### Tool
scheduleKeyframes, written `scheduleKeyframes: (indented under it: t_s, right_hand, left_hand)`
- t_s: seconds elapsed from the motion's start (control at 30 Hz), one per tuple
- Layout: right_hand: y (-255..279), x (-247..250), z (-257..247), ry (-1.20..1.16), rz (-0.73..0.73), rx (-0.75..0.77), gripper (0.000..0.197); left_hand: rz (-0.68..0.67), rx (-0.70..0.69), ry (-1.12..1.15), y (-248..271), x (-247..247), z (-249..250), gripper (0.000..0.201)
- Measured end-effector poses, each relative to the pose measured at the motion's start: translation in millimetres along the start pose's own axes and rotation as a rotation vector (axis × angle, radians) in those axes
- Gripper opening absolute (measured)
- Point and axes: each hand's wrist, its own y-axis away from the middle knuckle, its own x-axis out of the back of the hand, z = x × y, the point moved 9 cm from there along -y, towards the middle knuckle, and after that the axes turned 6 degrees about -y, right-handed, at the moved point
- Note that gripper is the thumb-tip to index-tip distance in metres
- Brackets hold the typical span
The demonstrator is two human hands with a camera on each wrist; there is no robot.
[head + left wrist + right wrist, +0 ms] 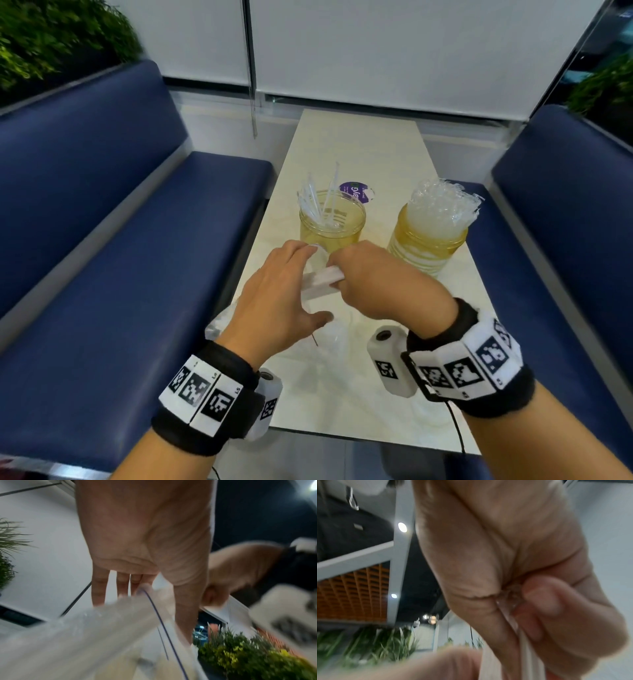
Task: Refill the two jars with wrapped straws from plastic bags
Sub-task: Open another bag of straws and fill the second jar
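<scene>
Two amber glass jars stand on the pale table (pixel 359 144). The left jar (pixel 332 222) holds only a few wrapped straws, while the right jar (pixel 424 240) is packed with wrapped straws (pixel 442 202). In front of the left jar, my right hand (pixel 370 274) grips the end of a white bundle of wrapped straws (pixel 323 279), pinched between thumb and fingers (pixel 539 601). My left hand (pixel 284 294) holds the clear plastic bag (pixel 85 635), which runs between its thumb and its extended fingers. The bag's lower end (pixel 219 325) hangs by the table's left edge.
A purple round sticker (pixel 356 192) lies behind the left jar. Blue padded benches flank the table on the left (pixel 102 240) and right (pixel 565 240). A blind cord (pixel 253 85) hangs at the far end. Clear plastic lies on the table near my wrists (pixel 335 339).
</scene>
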Motion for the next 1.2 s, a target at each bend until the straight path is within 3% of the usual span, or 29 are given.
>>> scheduleKeyframes:
  t_s: [0.07,0.17,0.23,0.3,0.4,0.47,0.57,0.67,0.8,0.93,1.07,1.2]
  right_hand:
    - [11,16,-6,-0.027,0.011,0.014,0.022]
    - [21,36,-14,-0.226,0.152,0.129,0.028]
    - [21,46,-12,-0.545,0.268,0.233,0.045]
    - [14,47,-7,-0.721,0.323,0.286,0.065]
    - [-6,28,-14,-0.761,0.387,0.300,0.050]
    - [-18,14,-17,-0.932,0.451,0.264,0.037]
    - [-28,5,-22,-1.017,0.587,0.245,0.039]
    - [-24,12,-26,-1.115,0.612,0.251,0.038]
    - [-10,61,-26,-1.209,0.677,0.366,0.036]
    - [-3,129,-11,-1.427,0.739,0.495,0.024]
    - [-15,185,18,-1.473,0.893,0.604,0.019]
    - [-62,183,50,-1.385,1.021,0.545,0.018]
  left_hand:
    - [0.059,0.014,0.018,-2,-2,0,0.079]
    - [0.181,0.054,0.115,-5,2,-2,0.035]
    - [0.223,0.121,0.202,-6,7,-9,0.015]
    - [0.256,0.164,0.279,-7,13,-16,0.008]
    - [0.258,0.194,0.366,-9,19,-18,0.017]
    - [0.243,0.183,0.364,-11,21,-13,0.023]
    - [0.237,0.231,0.357,-9,21,-13,0.013]
    - [0.205,0.248,0.371,-8,20,-16,0.013]
    - [0.156,0.210,0.303,-7,23,-18,0.048]
    - [0.134,0.190,0.268,-6,27,-22,0.064]
    - [0.146,0.181,0.266,-7,31,-25,0.063]
    - [0.140,0.174,0.272,-11,34,-29,0.062]
